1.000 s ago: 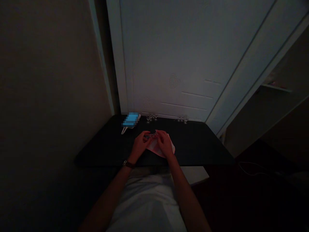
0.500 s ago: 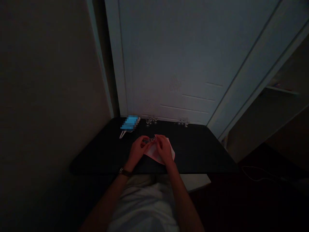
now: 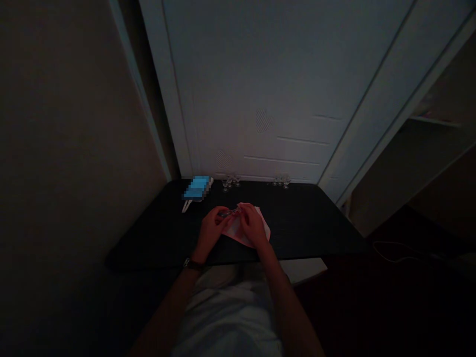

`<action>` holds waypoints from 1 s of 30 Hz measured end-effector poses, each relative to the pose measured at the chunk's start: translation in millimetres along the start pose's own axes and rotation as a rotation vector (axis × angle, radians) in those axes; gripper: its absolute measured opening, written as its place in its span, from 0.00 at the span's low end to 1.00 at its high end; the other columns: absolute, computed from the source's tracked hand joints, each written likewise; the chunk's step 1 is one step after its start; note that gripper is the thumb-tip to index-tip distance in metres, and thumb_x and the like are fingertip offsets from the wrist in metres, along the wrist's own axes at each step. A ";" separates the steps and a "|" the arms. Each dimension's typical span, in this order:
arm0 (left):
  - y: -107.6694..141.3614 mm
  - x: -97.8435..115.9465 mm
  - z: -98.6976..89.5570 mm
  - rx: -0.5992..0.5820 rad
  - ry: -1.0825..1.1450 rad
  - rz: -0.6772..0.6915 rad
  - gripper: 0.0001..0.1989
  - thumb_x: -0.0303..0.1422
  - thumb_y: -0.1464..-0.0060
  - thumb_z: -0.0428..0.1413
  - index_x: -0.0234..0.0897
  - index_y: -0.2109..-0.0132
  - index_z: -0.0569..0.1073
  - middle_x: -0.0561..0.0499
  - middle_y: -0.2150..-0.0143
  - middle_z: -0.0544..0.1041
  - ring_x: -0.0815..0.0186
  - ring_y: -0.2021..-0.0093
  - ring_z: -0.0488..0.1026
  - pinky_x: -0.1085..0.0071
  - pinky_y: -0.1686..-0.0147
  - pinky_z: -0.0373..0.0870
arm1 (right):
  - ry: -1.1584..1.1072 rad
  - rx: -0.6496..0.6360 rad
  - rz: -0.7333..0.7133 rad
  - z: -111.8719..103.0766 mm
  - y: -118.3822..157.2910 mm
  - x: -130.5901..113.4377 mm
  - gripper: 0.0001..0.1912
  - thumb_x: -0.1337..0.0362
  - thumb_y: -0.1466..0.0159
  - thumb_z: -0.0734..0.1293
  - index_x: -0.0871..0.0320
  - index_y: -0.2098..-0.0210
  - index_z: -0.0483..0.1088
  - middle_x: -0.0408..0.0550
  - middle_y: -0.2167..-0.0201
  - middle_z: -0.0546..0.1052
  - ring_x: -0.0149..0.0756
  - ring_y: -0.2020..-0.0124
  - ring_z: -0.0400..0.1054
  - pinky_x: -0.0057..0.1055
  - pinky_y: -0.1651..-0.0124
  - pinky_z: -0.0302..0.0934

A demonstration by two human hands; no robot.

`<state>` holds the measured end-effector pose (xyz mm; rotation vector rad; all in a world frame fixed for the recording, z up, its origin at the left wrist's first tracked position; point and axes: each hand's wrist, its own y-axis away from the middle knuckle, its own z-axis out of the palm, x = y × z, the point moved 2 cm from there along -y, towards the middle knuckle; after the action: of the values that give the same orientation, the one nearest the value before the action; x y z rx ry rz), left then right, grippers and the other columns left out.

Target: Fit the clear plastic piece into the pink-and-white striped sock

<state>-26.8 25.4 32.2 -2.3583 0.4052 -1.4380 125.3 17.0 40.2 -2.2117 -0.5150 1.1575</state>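
Note:
In the head view my left hand [image 3: 212, 229] is closed around a small clear, shiny object [image 3: 227, 213]. Most of it is covered by my fingers, so its exact shape is hard to make out in the dim light. My right hand [image 3: 253, 226] pinches a pink and white cloth [image 3: 234, 231] against the right end of that object. The rest of the cloth hangs below and to the right of my right hand, above the dark table [image 3: 305, 218]. Both hands are close together over the table's front half.
Two clusters of small clear stemmed pieces stand at the back edge, a left cluster [image 3: 231, 181] and a right cluster [image 3: 281, 180]. A phone-like device [image 3: 198, 188] with a pale strap lies back left. A pale panel door [image 3: 260, 74] rises behind the table.
The camera view has shifted slightly. My right fingers and the cloth have moved a little at the clear object; the cloth's top edge is bunched higher. Both hands keep their hold.

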 end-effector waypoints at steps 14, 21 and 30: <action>-0.7 -4.9 0.6 0.018 0.001 0.006 0.14 0.37 0.50 0.53 0.39 0.55 0.68 0.48 0.58 0.74 0.67 0.69 0.72 0.72 0.71 0.68 | -0.021 -0.013 -0.027 -5.3 0.3 -8.3 0.18 0.70 0.40 0.57 0.54 0.51 0.64 0.49 0.54 0.69 0.34 0.51 0.63 0.32 0.48 0.57; -0.6 -4.2 1.0 0.035 0.002 0.053 0.15 0.37 0.50 0.53 0.39 0.55 0.68 0.48 0.57 0.74 0.67 0.70 0.72 0.72 0.70 0.68 | -0.039 0.016 -0.050 -6.3 0.0 -10.3 0.20 0.72 0.41 0.56 0.54 0.51 0.65 0.48 0.54 0.69 0.34 0.52 0.63 0.32 0.49 0.57; -1.0 -2.8 -2.2 0.083 -0.025 0.115 0.14 0.36 0.50 0.53 0.39 0.56 0.69 0.48 0.57 0.73 0.68 0.69 0.71 0.71 0.68 0.68 | -0.019 0.001 -0.072 -5.0 0.9 -8.7 0.20 0.71 0.40 0.57 0.53 0.50 0.64 0.49 0.53 0.68 0.35 0.52 0.63 0.32 0.51 0.59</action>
<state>-30.0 27.2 31.4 -2.2473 0.4569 -1.3452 124.8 9.7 47.2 -2.1646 -0.5972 1.1420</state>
